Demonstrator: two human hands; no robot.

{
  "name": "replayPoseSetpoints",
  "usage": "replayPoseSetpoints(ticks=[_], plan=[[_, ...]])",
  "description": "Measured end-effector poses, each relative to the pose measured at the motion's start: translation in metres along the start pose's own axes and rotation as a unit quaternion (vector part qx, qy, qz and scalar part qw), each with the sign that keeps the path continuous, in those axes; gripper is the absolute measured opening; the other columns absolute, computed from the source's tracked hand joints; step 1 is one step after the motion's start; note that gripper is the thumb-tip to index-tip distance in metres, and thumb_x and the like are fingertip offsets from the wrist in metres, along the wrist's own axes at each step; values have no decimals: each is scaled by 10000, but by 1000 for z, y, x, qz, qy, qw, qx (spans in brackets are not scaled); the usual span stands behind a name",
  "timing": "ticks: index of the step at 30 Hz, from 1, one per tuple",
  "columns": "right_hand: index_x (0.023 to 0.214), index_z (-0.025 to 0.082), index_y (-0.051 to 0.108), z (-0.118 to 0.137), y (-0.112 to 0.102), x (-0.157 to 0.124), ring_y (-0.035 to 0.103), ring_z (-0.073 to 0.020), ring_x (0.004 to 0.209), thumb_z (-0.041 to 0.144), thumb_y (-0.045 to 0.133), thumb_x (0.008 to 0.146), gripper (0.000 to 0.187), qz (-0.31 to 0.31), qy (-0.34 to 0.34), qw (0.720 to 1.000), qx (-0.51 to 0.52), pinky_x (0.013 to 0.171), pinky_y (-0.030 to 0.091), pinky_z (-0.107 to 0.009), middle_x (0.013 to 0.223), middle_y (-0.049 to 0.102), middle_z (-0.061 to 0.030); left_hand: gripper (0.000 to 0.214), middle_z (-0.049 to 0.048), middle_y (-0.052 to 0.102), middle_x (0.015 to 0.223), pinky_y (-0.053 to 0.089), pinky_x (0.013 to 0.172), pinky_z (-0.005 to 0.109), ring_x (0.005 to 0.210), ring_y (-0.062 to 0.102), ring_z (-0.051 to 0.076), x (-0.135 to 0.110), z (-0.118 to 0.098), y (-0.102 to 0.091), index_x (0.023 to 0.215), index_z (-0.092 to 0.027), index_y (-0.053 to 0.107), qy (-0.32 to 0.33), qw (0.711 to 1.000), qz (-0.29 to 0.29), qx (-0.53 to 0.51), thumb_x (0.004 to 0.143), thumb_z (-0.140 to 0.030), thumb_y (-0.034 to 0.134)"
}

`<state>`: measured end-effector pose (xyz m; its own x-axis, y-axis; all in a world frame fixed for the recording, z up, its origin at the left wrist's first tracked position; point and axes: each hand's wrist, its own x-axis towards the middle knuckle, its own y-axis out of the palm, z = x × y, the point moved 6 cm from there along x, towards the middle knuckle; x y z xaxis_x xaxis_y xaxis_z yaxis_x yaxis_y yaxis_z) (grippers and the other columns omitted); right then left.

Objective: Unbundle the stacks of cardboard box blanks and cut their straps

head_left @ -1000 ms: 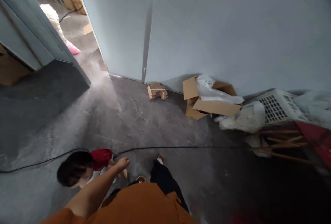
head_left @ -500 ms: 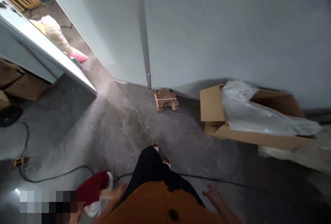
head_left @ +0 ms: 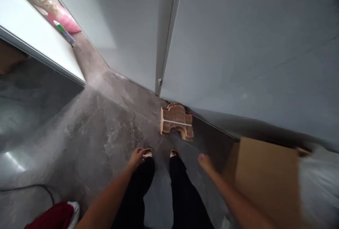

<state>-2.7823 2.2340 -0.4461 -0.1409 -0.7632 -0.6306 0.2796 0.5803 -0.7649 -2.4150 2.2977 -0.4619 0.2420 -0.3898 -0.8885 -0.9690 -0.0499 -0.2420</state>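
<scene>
A stack of brown cut-out cardboard pieces (head_left: 176,114), bound by a white strap, lies on the floor against the wall panels, in front of my feet. My left hand (head_left: 137,157) hangs beside my left foot, short of the stack, with its fingers loosely apart and nothing in them. To the right and nearer to me than the stack is my right hand (head_left: 206,162). It is blurred and its fingers are mostly hidden, so their state is unclear. Neither hand touches the stack.
An open cardboard box (head_left: 267,179) with clear plastic (head_left: 320,183) stands at the right. Grey wall panels (head_left: 238,52) rise ahead. At the left is a white door (head_left: 39,35), ajar, with a pink bag (head_left: 65,17) beyond. A black cable (head_left: 31,186) and red cloth (head_left: 53,216) are lower left.
My view has moved closer to the strapped stack and tilted down. Both hands have come forward and lower, towards the stack. The box now sits nearer on my right.
</scene>
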Motion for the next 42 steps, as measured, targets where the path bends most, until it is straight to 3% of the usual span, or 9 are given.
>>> replayPoseSetpoints(ticks=[7, 11, 13, 17, 29, 34, 37, 39, 42], plan=[[1153, 55, 531, 135, -11, 236, 197, -291, 1290, 179, 494, 835, 343, -137, -206, 963, -111, 1036, 198, -375, 1366, 318, -184, 638, 239, 436, 1232, 486, 821, 411, 1057, 539, 274, 144, 2, 161, 1285, -70, 247, 12, 991, -63, -120, 837, -474, 457], [1083, 138, 580, 186, -13, 314, 406, -225, 1153, 209, 465, 859, 261, -172, -291, 933, -126, 955, 283, -318, 1209, 520, -105, 714, 194, 241, 1407, 151, 1106, 443, 1346, 164, 294, 190, -23, 190, 1225, -127, 347, 169, 972, -129, -101, 649, -362, 697], [926, 155, 626, 194, -13, 332, 501, -211, 1003, 225, 418, 887, 223, -201, -300, 924, -125, 892, 318, -317, 1022, 612, -90, 636, 137, 296, 1399, 109, 1124, 416, 1349, 169, 263, 205, -47, 192, 1169, -166, 424, 309, 937, -135, -89, 621, -309, 712], [807, 109, 616, 191, -10, 332, 525, -223, 910, 225, 357, 909, 302, -281, -291, 908, -107, 889, 303, -349, 890, 623, -123, 299, 128, 490, 1217, 318, 1049, 362, 1179, 443, 201, 223, -75, 191, 1091, -167, 490, 472, 862, -159, -96, 810, -271, 473], [818, 179, 631, 190, -29, 303, 565, -177, 893, 197, 434, 861, 202, -237, -384, 890, -61, 838, 417, -276, 933, 639, -51, 288, 122, 488, 1134, 402, 963, 387, 1083, 487, 197, 244, -78, 189, 1094, -170, 446, 510, 828, -206, -108, 868, -328, 365], [1232, 90, 443, 85, -17, 251, 324, -202, 1258, 228, 503, 809, 449, -326, -348, 879, 29, 1060, 263, -352, 1316, 427, -119, 336, 168, 485, 1102, 427, 915, 434, 1053, 509, 231, 238, -88, 179, 1103, -130, 416, 513, 831, -208, -54, 868, -354, 331], [1207, 40, 396, -18, 28, 208, 382, -301, 1199, 369, 590, 722, 617, -432, -163, 867, 185, 1020, 294, -459, 1238, 450, -217, 318, 199, 429, 1207, 274, 1025, 514, 1232, 358, 294, 210, -109, 177, 1039, -128, 476, 532, 812, -239, 5, 832, -364, 427], [1227, 20, 326, -59, 80, 203, 399, -346, 1179, 435, 714, 559, 877, -323, -34, 911, 253, 974, 354, -442, 1250, 409, -276, 358, 171, 347, 1338, 129, 1076, 535, 1327, 199, 307, 182, -133, 190, 1053, -156, 513, 588, 760, -244, 132, 789, -398, 527], [1207, 21, 305, -65, 126, 206, 533, -355, 1022, 468, 747, 490, 954, -227, 26, 933, 278, 813, 466, -410, 1121, 511, -283, 608, 108, 317, 1411, 33, 1054, 604, 1348, 123, 334, 161, -159, 228, 1216, -224, 470, 639, 651, -160, 377, 693, -483, 641]])
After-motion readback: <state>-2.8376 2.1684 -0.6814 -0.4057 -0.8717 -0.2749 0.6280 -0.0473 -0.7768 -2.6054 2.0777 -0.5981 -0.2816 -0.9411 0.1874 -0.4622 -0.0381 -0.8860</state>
